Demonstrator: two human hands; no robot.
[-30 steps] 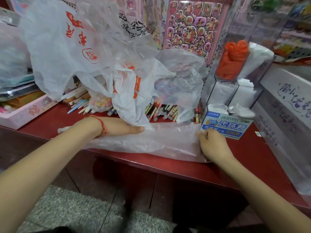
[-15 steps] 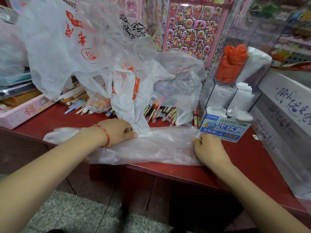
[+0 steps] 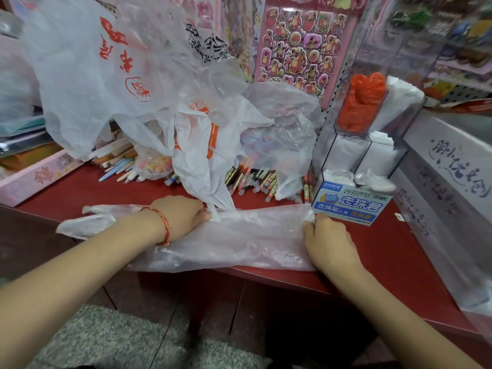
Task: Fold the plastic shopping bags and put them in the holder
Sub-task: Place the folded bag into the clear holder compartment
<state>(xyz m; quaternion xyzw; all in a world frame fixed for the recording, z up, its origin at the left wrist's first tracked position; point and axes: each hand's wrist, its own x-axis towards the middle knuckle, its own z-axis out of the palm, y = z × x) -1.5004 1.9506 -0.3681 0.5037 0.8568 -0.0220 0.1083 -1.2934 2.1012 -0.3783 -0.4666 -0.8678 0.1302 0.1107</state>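
Note:
A clear plastic bag (image 3: 239,238) lies flattened lengthwise on the red counter (image 3: 394,251), its handles trailing off to the left. My left hand (image 3: 181,219) rests on the bag's far edge with curled fingers gripping the plastic. At the bag's right end my right hand (image 3: 327,241) pinches the corner. Behind, a heap of loose bags (image 3: 127,75) with red and orange print is piled up. The clear acrylic holder (image 3: 370,145) stands at the right, with an orange bag (image 3: 364,102) and white folded bags in its compartments.
Pens and pencils (image 3: 255,179) lie in rows under the bag heap. A blue and white pen box (image 3: 351,206) sits just beyond my right hand. A pink box (image 3: 37,174) is at the left, a sticker sheet (image 3: 300,49) hangs behind.
My left hand went from lying flat on the bag to curling its fingers on the far edge. The bag's handles now lie spread out at the left. My right hand stayed at the corner.

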